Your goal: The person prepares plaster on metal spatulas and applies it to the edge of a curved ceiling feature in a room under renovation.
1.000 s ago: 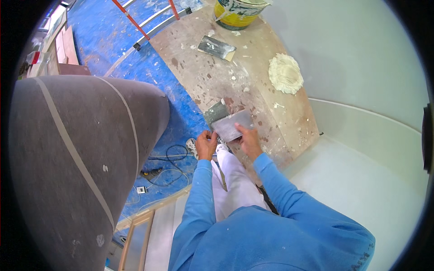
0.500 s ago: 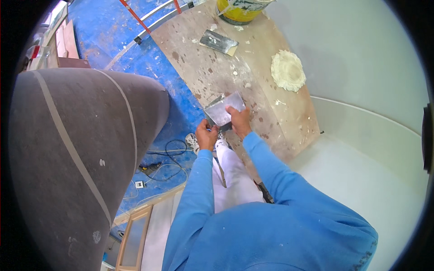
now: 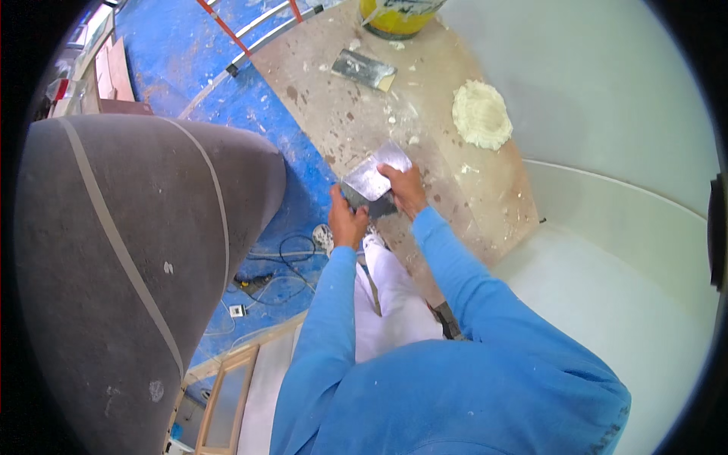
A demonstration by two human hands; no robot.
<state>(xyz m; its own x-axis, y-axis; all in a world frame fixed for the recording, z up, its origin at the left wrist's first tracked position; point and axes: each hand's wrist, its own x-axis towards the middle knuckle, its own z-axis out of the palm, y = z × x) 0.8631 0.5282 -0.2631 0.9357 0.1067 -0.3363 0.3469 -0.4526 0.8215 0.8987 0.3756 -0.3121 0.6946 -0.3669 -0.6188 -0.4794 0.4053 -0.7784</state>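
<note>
My left hand (image 3: 347,218) grips the edge of a dark grey, flat scraper blade (image 3: 379,206), its fingers curled round it. My right hand (image 3: 403,189) holds a shiny rectangular metal blade (image 3: 370,168), thumb on top, overlapping the dark one. Both are held over the near-left edge of a stained wooden board (image 3: 447,189). Farther up on that board lie another grey flat scraper (image 3: 361,70) and a round mound of cream-coloured compound (image 3: 481,115). A yellow bucket (image 3: 397,14) with white smears stands at the board's far end.
A large grey curved form (image 3: 121,265) rises at my left. A ladder (image 3: 235,42) with orange rails lies beyond the board near blue floor covering (image 3: 174,61). Dark cables (image 3: 292,269) are by my feet, a wooden frame (image 3: 224,394) lower left. A white curved wall (image 3: 607,91) bounds the right.
Since a second ago both hands have moved up, away from me, and the shiny blade has shifted slightly left over the dark one. My left hand's fingers have come round the dark blade's edge.
</note>
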